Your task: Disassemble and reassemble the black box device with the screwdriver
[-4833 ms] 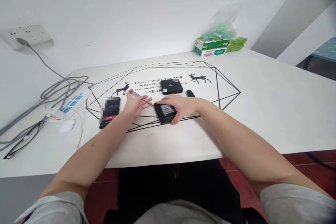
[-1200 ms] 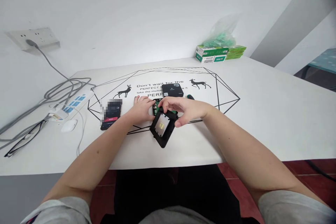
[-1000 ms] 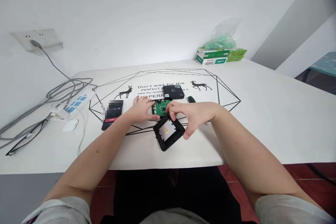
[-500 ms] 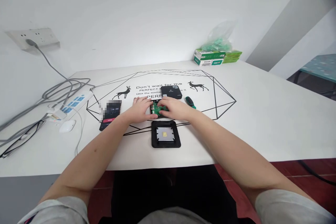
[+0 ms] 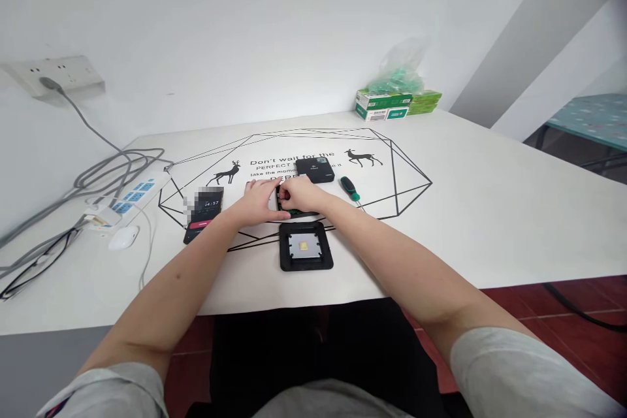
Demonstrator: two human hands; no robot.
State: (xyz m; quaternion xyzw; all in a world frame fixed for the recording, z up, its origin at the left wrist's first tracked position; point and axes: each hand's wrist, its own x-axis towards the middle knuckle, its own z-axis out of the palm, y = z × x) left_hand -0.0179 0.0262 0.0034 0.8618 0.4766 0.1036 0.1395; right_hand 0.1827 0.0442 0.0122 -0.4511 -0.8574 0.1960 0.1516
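Tabletop (image 5: pixel 490 222) bears circuit board (image 5: pixel 294 211), seemingly beneath right hand (image 5: pixel 300 194).

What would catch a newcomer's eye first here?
Probably the left hand and right hand, close together over a black case mid-desk, a sliver of green board showing. Just in front, nearer the person, lies a black cover with its silver plate facing up. Green boxes stand out at the back, by the wall.
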